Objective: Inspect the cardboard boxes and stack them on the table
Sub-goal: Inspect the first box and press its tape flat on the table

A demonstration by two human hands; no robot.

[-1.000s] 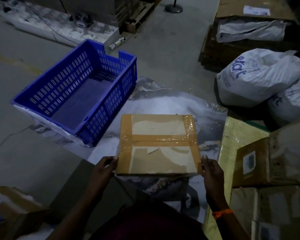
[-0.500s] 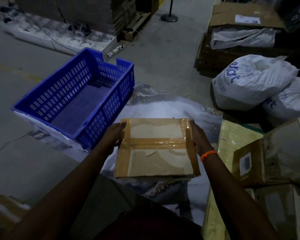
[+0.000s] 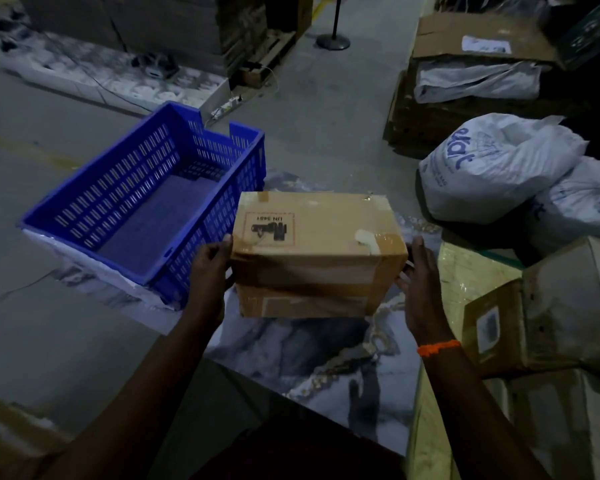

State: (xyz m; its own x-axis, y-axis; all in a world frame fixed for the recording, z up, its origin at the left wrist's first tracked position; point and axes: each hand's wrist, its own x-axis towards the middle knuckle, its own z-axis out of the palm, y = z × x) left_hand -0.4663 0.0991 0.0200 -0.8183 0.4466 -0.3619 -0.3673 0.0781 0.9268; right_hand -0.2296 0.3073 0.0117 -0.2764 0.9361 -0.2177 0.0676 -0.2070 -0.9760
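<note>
The fingers (image 3: 226, 241) of the left hand (image 3: 210, 268) curl against the left end of one cardboard box (image 3: 317, 252), while the right hand (image 3: 418, 277) presses its spread fingers flat to the opposite end, so the box is clamped between two hands above the table (image 3: 291, 351); whether its underside touches the tabletop I cannot tell. The box is a brown rectangular carton, its near face crossed by glossy brown tape, its top carrying one red-bordered printed label (image 3: 270, 228) and a torn white scrap near the right corner. The tabletop has a marbled white and grey pattern with gold veins. One blue plastic crate (image 3: 146, 202) with slotted walls sits just left of the box, on the table's far left corner. Two white crinkled sacks (image 3: 492, 168) lie on the floor to the right. One orange band (image 3: 438, 347) circles the right wrist. Near the right forearm lies another carton (image 3: 548, 313) bearing a small label, resting on yellowish wrapped parcels.
</note>
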